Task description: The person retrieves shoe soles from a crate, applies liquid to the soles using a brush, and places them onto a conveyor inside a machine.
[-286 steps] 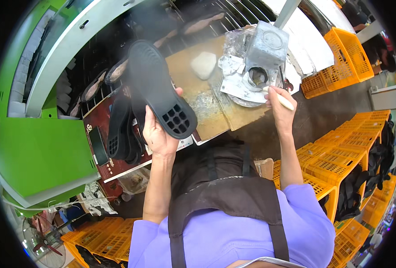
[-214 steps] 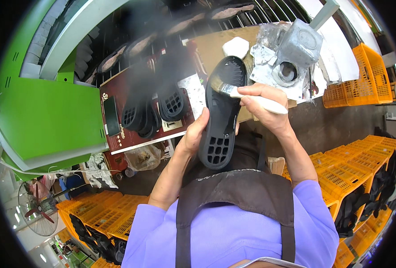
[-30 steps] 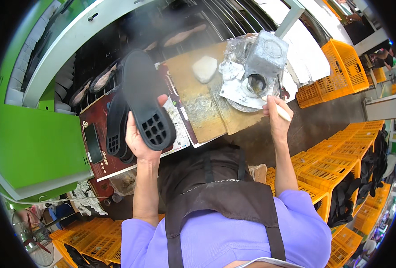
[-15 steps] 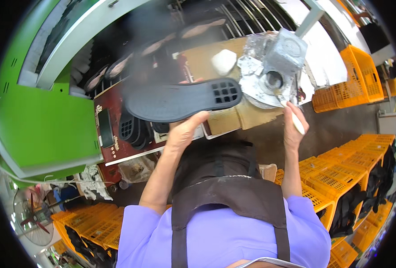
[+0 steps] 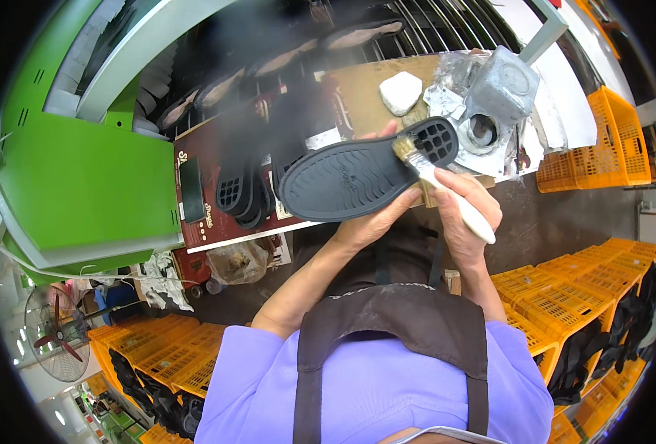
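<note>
"What is the left hand doing?"

"Grasping a dark shoe sole at its middle, thumb along the near edge and fingertips showing past the far edge. The wavy-lined face is up; the broad end reaches out to the left of that grip, and the end with the grid of square recesses lies to its right."

"And the right hand?"

"It pinches a white-handled brush between thumb and fingers. The handle's butt sticks out below the grip; the bristles are up and left of it, apparently against the sole beside the grid."

"So which step is in hand?"

"Brushing the sole, I'd judge, at the grid end. I can't make out whether any wet coat lies on the surface."

"What does the next move call for?"

"In my judgement, a steady left grip, with its fingertips kept off the brush's path, and a light right wrist so the bristles follow the edge and don't snag in the recesses."

"What is around the grips?"

"A round-mouthed pot sits just beyond the right hand, with a boxy grey container behind it. A white block lies beyond the left fingertips. More dark soles are stacked to the left of the left hand, apart from it."
</note>
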Tool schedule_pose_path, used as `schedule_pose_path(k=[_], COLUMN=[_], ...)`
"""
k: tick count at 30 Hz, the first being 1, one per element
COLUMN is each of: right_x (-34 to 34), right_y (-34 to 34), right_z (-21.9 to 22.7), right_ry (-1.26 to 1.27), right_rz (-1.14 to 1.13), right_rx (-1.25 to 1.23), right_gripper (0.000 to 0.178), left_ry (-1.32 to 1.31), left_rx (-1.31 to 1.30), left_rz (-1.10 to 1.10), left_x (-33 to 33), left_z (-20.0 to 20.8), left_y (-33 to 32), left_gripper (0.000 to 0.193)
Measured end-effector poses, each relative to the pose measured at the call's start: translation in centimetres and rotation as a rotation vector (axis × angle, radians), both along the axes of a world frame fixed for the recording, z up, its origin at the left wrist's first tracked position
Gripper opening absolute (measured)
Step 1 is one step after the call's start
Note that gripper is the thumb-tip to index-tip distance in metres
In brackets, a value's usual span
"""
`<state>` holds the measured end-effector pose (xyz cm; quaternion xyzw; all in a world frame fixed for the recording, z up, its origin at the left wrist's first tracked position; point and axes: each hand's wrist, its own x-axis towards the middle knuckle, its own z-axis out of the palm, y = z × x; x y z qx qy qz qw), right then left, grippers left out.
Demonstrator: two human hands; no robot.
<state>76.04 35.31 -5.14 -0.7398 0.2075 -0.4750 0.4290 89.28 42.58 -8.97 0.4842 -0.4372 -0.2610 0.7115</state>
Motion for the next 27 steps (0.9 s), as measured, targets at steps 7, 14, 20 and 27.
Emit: schedule_pose_path(k=[7, 14, 20, 27], right_x=[2.5, 3.4, 3.6, 3.3], right_y=[1.9, 2.6, 2.1, -1.0], right_z=[1.0, 1.6, 1.9, 1.3], right_ry=[0.004, -0.004, 0.006, 0.028], right_rz=[0.141, 0.257, 0.269, 0.227], right_rx=[0.018, 0.024, -0.066, 0.016], right_gripper=[0.020, 0.019, 0.020, 0.018], left_ry=[0.051, -0.153, -0.437, -0.286], left_rx=[-0.040, 0.225, 0.018, 0.488], left_rz=[-0.077, -0.514, -0.361, -0.627], left_x=[0.0, 0.2, 0.6, 1.8], left_z=[-2.0, -3.6, -1.1, -1.3], left_y=[0.2, 1.7, 0.5, 2.8], left_gripper=[0.074, 0.055, 0.032, 0.046])
